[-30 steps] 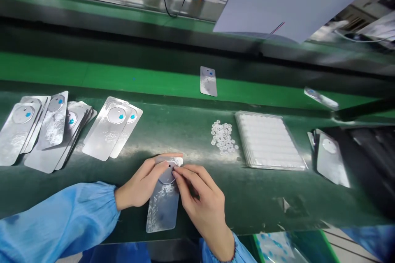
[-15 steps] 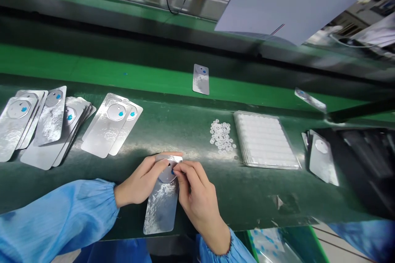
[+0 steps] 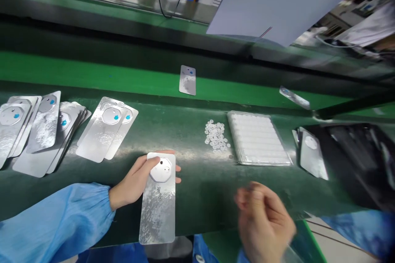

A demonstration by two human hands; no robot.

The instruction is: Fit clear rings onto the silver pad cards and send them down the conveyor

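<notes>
My left hand (image 3: 135, 181) grips a silver metal plate (image 3: 158, 213) near its top, thumb on the front face and fingers behind. The plate has an octagonal panel (image 3: 161, 170) with small holes and no blue mark on it. To the right, over the bench's front edge, my right hand (image 3: 263, 220) is blurred, its fingers curled in a pinch; what they hold, if anything, cannot be made out. Beyond it lie a pile of small clear round discs (image 3: 216, 136) and a stack of white sheets in clear wrap (image 3: 258, 139).
Silver plates with blue tabs lie in stacks (image 3: 103, 133) at the left. Another plate (image 3: 187, 80) rests on the green belt (image 3: 138, 76). Plates without a visible blue tab (image 3: 312, 154) lean by a black object (image 3: 354, 156) at right. A sleeve (image 3: 361, 226) shows at lower right.
My right hand has left the plate and moved right and down toward me. The blue tab on the plate's octagonal panel is gone. My left hand keeps its hold.
</notes>
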